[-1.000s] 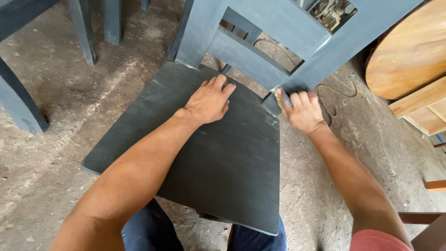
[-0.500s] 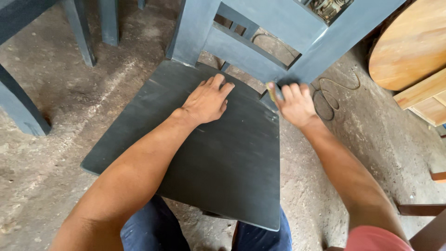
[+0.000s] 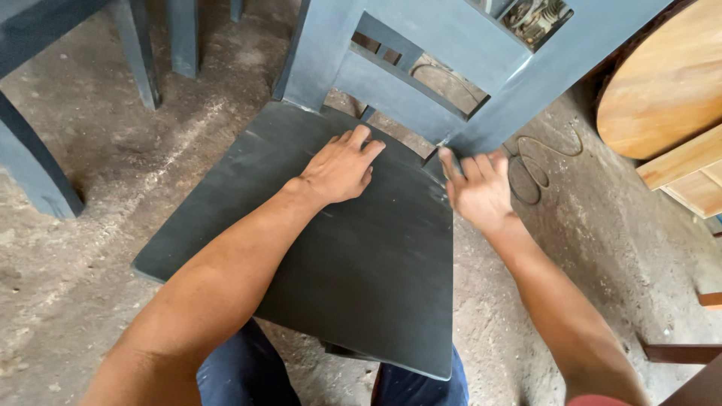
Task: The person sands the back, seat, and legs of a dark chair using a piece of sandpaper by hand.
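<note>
A dark grey chair seat (image 3: 353, 278) lies in front of me, set against a blue-grey chair back (image 3: 444, 45). My left hand (image 3: 342, 169) lies flat on the rear part of the seat, palm down with the fingers together. My right hand (image 3: 477, 188) is at the seat's right rear corner beside the back post (image 3: 526, 90). Its thumb touches the seat edge and its fingers stretch out toward the post. It is slightly blurred, and neither hand holds a tool. My knees in blue trousers (image 3: 248, 372) show under the seat's front edge.
The floor is dusty concrete (image 3: 113, 173). Blue-grey furniture legs (image 3: 139, 53) stand at the upper left. A round bare-wood top (image 3: 662, 83) and wooden boards (image 3: 692, 177) are at the right. A thin cable (image 3: 538, 162) loops on the floor behind the chair.
My right hand has opened from a curled grip at the corner to outstretched fingers and shifted slightly. My left hand has stayed flat in the same spot on the seat.
</note>
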